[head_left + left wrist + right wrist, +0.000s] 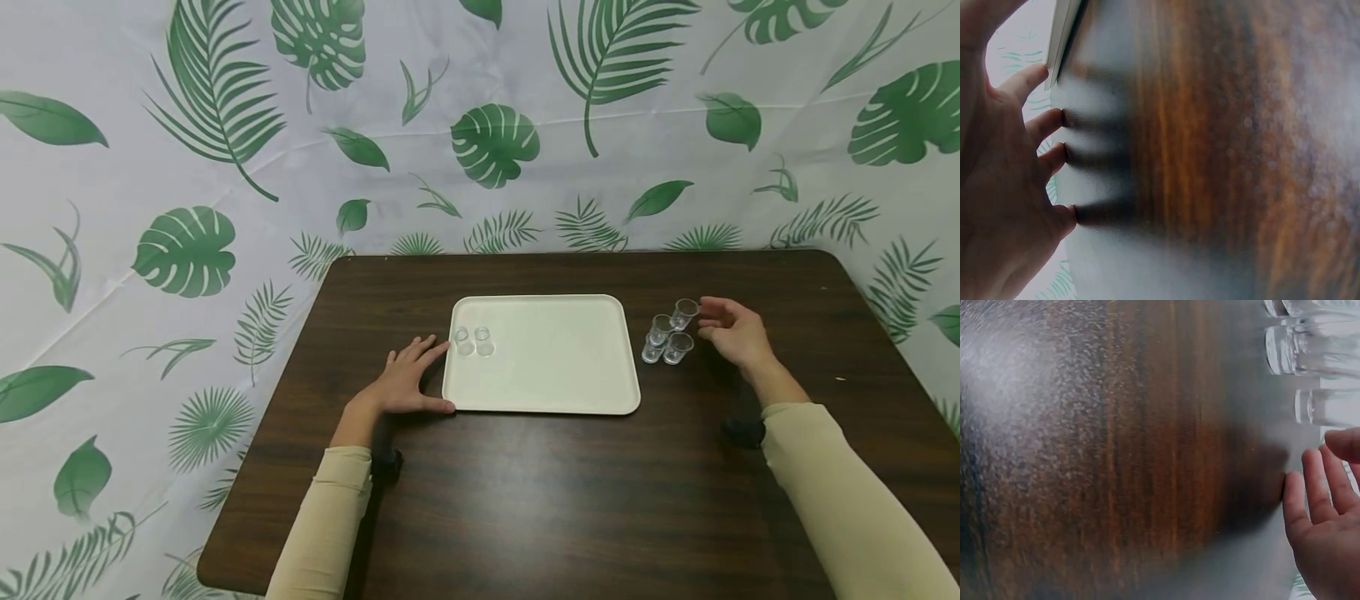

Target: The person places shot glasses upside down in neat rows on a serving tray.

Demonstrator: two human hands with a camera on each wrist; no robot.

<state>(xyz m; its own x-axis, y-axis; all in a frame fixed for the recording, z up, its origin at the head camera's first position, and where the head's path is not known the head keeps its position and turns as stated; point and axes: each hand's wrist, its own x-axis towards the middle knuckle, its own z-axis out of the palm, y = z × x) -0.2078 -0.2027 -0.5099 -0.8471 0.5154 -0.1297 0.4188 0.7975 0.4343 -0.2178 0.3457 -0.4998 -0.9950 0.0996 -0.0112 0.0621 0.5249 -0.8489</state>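
Observation:
A cream rectangular tray (555, 358) lies on the dark table. Two small clear glasses (483, 343) stand side by side near its left edge, narrow ends up. My left hand (405, 379) has its fingers spread, thumb and forefinger at the tray's left rim, the other fingertips down on the tabletop. To the right of the tray, several shot glasses (678, 347) stand in a tight cluster, wide mouths up. My right hand (735, 329) is just right of the rearmost shot glass (686, 314), fingers loosely bent and holding nothing; in the right wrist view its fingertips (1294, 481) are near the wood.
The brown wood-grain table (570, 500) has rounded corners. A white cloth (420, 192) printed with green leaves hangs behind it and along the left side. Dark wrist straps (386, 462) sit below both hands.

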